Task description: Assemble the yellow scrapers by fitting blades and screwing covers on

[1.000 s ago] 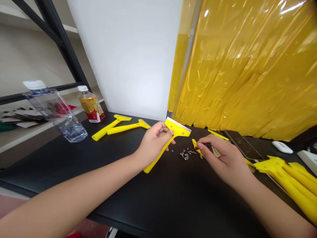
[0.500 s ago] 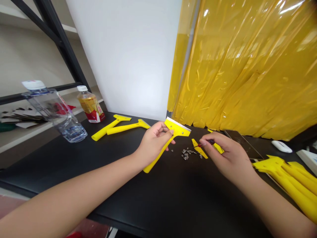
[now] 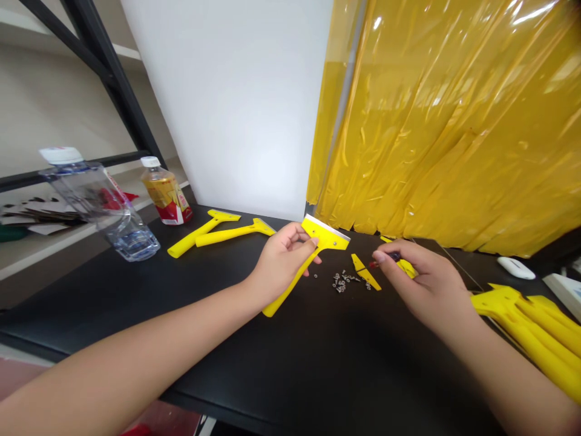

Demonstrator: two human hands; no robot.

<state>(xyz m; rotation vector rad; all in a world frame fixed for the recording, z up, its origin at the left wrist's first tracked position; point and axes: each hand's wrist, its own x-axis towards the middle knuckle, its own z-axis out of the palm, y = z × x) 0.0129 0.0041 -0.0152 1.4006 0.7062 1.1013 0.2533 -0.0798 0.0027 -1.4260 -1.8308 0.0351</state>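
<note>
My left hand [image 3: 284, 257] grips a yellow scraper [image 3: 331, 237] near its head, with the metal blade edge facing up and two screws in the head. The handle slants down toward me. To the right, my right hand [image 3: 417, 272] is closed on a small screwdriver [image 3: 379, 263] with a dark and red handle, its thin shaft pointing left. Beneath that shaft lies a flat yellow plate [image 3: 363, 270] on the table. A small pile of screws and nuts [image 3: 341, 283] sits between my hands.
Two yellow scrapers [image 3: 188, 241] [image 3: 229, 234] lie at the back left, near a juice bottle [image 3: 167, 192] and a clear water bottle [image 3: 111, 209]. Several yellow handles [image 3: 521, 315] are piled at the right, below a white case [image 3: 516, 268]. Yellow film [image 3: 445, 133] hangs behind.
My right hand and the screwdriver have moved slightly right, away from the scraper. My left hand and the scraper stay where they were.
</note>
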